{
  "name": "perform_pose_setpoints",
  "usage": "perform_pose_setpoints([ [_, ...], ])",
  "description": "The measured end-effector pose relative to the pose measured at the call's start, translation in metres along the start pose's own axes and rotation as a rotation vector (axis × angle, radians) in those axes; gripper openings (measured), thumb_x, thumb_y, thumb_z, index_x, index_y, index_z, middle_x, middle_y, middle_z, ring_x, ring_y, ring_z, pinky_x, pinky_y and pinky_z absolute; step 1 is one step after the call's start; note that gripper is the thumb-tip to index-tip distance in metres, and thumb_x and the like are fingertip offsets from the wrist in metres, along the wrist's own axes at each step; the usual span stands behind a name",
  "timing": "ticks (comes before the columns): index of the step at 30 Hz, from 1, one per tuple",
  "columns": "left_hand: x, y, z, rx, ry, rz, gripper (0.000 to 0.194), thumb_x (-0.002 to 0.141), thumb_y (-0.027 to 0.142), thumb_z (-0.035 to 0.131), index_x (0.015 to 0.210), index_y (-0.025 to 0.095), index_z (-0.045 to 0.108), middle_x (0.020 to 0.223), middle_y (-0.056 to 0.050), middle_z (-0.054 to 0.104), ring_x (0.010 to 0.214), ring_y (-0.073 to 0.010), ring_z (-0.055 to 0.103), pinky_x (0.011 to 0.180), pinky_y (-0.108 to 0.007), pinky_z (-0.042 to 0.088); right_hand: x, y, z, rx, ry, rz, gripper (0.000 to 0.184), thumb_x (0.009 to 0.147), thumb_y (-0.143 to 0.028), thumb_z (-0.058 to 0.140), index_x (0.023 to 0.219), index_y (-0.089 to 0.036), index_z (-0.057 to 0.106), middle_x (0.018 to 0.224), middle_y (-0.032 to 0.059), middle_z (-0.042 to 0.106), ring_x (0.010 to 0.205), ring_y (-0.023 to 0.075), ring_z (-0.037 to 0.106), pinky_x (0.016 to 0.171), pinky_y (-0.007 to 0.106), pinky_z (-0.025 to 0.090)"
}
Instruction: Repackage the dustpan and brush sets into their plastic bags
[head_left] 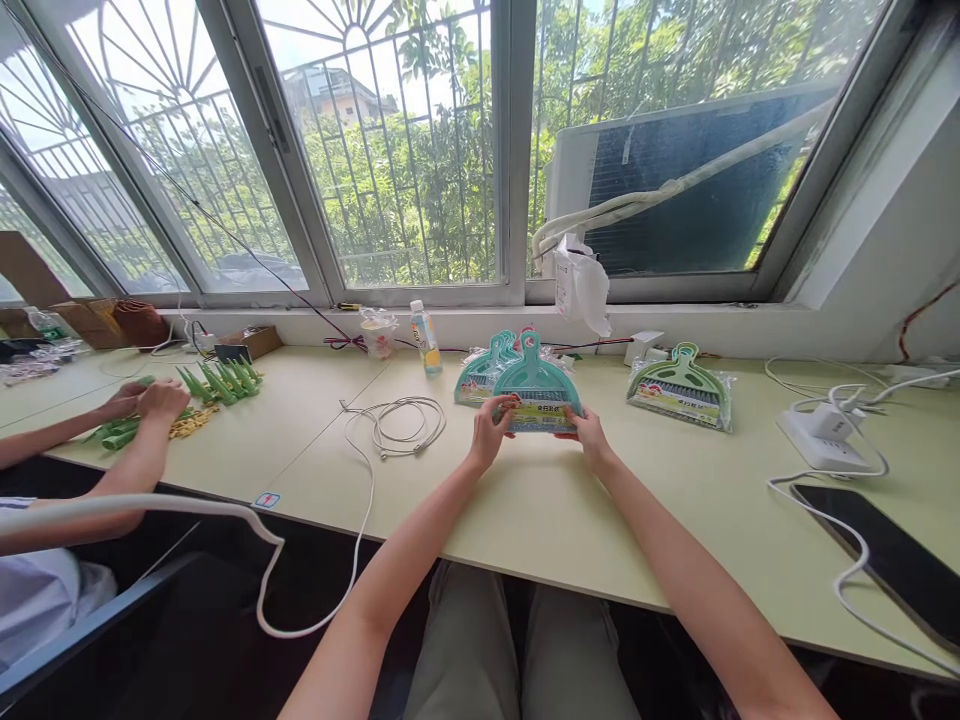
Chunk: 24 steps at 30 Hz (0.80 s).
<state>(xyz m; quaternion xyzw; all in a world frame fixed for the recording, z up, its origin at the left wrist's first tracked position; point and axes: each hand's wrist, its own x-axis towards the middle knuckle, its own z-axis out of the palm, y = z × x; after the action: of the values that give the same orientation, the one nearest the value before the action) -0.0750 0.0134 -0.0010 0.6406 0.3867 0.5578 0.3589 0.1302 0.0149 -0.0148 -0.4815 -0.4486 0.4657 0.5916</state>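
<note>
Between my two hands is a teal dustpan and brush set (534, 385) with a printed label band, held up by its lower corners. My left hand (491, 432) grips the left corner, fingers wrapped over the edge. On the right corner, my right hand (589, 435) is closed in the same way. Just behind it to the left lie more teal dustpan sets (480, 372) in clear wrapping. A green dustpan set (681, 388), also bagged, lies apart to the right.
A drink bottle (425, 340) stands near the window sill. A coiled white cable (409, 425) lies left of my hands. At right are a power strip (825, 440) and a black phone (885, 550). Another person's hands (150, 400) handle green pieces at far left.
</note>
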Motion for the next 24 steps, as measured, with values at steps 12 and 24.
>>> perform_pose_setpoints([
  [12,0.008,-0.012,-0.001,-0.216,0.003,-0.163,0.088,0.086,0.040,0.061,0.153,0.029,0.004,0.120,-0.011,0.061,0.082,-0.0187,0.068,0.047,-0.023,0.056,0.002,0.003,0.000,0.008,0.005,-0.053,0.032,0.076,-0.046,0.066,0.090,-0.018,0.062,0.085,0.0066,0.071,0.066,0.0191,0.069,0.056,0.034,0.061],
  [24,0.017,-0.021,-0.010,-0.078,-0.041,-0.308,0.029,0.087,0.040,0.058,0.098,0.013,0.056,0.078,-0.004,0.067,0.049,-0.0108,0.061,0.042,-0.022,0.052,-0.002,0.000,0.005,-0.027,0.028,-0.053,0.033,0.078,-0.046,0.064,0.093,-0.017,0.061,0.090,0.0087,0.072,0.072,0.0214,0.070,0.057,0.033,0.061],
])
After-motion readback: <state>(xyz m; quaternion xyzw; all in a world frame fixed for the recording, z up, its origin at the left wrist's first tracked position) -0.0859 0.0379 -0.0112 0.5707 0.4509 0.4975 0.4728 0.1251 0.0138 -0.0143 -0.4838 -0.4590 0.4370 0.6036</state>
